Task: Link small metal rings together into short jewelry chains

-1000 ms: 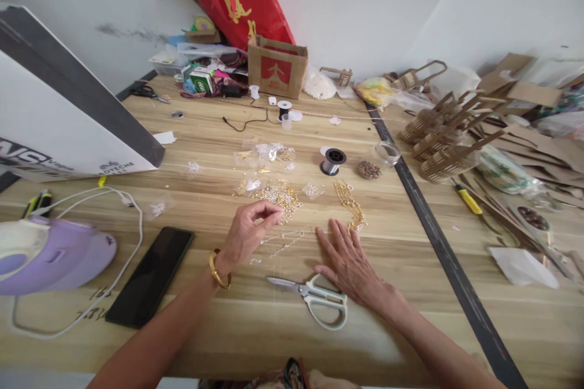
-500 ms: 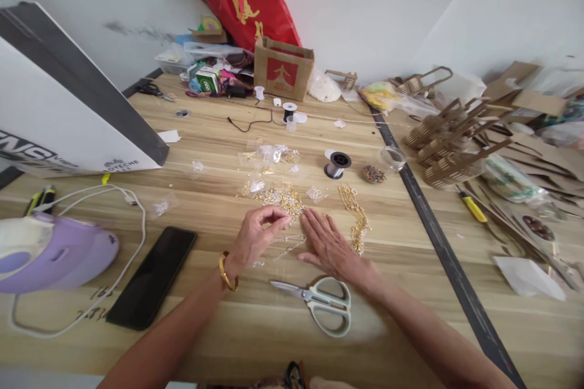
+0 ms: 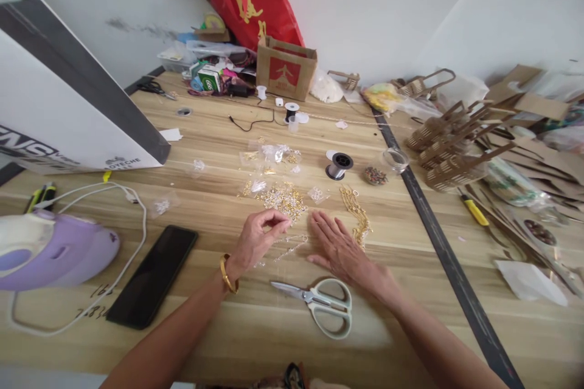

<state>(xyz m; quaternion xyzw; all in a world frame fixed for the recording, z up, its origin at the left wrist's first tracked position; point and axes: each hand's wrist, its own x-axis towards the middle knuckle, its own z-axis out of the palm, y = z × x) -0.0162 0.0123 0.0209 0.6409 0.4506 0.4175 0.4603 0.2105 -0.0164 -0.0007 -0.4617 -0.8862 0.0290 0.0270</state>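
The left hand (image 3: 258, 240) is pinching beside small metal pieces (image 3: 283, 199), contents unclear. The right hand (image 3: 340, 252) is resting, fingers slightly apart.

Pale scuffed wall (image 3: 365, 6), wood-grain table (image 3: 219, 340)

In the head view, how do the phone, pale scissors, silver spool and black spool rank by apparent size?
Phone
Pale scissors
Silver spool
Black spool: smallest here, but farther away, so its real size is unsure.
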